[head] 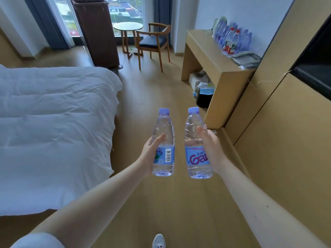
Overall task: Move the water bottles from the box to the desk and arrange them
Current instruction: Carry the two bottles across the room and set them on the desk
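— What is each hand carrying?

— The left hand [152, 154] is wrapped around a clear, ribbed plastic bottle [163, 144] with a pale violet cap, barcode side of its glossy blue label facing up. The right hand [210, 147] is closed the same way around a second bottle [196, 145], whose label shows pink lettering. Both bottles are upright, side by side, apart, held over the wood-grain floor [161, 203].

— And the desk?

— The desk [206, 49] is smooth, light wood, boxy, against the right wall. A row of bottles [231, 40] stands along its back edge; two have red caps, the others violet. A grey telephone [247, 59] sits just beside them.

— Anything else?

— A rumpled white duvet [53, 122] on the left, and a wooden chair [154, 42] by a round table [128, 26].
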Available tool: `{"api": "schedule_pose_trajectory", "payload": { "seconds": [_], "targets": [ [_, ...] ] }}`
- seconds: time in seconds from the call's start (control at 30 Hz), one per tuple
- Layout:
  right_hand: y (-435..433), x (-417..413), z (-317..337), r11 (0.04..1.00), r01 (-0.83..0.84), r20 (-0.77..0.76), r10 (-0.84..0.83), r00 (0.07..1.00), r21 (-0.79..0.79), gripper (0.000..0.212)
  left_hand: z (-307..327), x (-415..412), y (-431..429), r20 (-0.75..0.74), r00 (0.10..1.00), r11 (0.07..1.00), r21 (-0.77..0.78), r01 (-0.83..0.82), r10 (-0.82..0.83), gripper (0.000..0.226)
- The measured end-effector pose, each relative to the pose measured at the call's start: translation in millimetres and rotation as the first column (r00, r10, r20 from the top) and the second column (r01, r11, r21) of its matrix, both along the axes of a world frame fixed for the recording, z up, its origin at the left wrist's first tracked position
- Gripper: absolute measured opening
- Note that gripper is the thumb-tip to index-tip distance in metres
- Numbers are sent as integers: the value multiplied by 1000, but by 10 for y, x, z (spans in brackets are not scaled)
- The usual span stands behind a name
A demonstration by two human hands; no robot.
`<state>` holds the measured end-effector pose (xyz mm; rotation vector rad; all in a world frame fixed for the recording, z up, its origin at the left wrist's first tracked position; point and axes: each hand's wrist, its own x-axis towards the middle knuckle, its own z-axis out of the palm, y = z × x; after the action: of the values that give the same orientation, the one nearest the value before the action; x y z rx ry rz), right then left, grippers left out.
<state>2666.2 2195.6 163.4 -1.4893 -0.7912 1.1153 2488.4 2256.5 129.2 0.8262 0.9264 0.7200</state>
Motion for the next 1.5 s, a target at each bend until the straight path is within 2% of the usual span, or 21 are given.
{"api": "schedule_pose_trajectory", "payload": {
  "seconds": [0.1, 0.23, 0.37, 0.57, 0.8, 1.0, 1.17, 1.27, 1.5],
  "targets": [
    [271, -76, 5, 1000, 7, 2, -7, 1000, -6, 59, 11, -39, 325, -9, 1000, 1000, -1, 19, -19, 80],
    [653, -105, 54, 999, -37, 85, 39, 996, -26, 73, -46, -59, 674, 30, 1000, 1000, 1, 7, -7, 77],
    [1068, -64, 44, 996, -89, 102, 90, 991, -14, 71, -98, -59, 1036, 19, 1000, 1000, 20, -19, 19, 79],
    [1830, 111, -95, 990, -140, 57, 139, 989, 2, 65, -135, 27, 1636, -15, 995, 995, 29, -96, 96, 75],
    [3089, 504, -95, 976, -207, -23, 209, 978, 63, 38, -60, 377, 2686, -107, 974, 976, 110, -186, 198, 78],
    [3922, 894, -84, 972, -222, -85, 228, 970, 77, 55, 15, 809, 3399, -135, 961, 970, 29, -241, 243, 68],
    [4270, 1175, -303, 975, -217, -104, 220, 970, 42, 61, -59, 1050, 3765, -147, 970, 979, -24, -200, 195, 57],
    [4439, 1310, -404, 980, -200, -112, 201, 973, 20, 60, -113, 1173, 3975, -169, 971, 984, -36, -176, 168, 59],
    [5008, 1555, -365, 990, -138, -64, 138, 988, 9, 61, -138, 1509, 4667, -117, 987, 992, -58, -113, 106, 69]
  ]
}}
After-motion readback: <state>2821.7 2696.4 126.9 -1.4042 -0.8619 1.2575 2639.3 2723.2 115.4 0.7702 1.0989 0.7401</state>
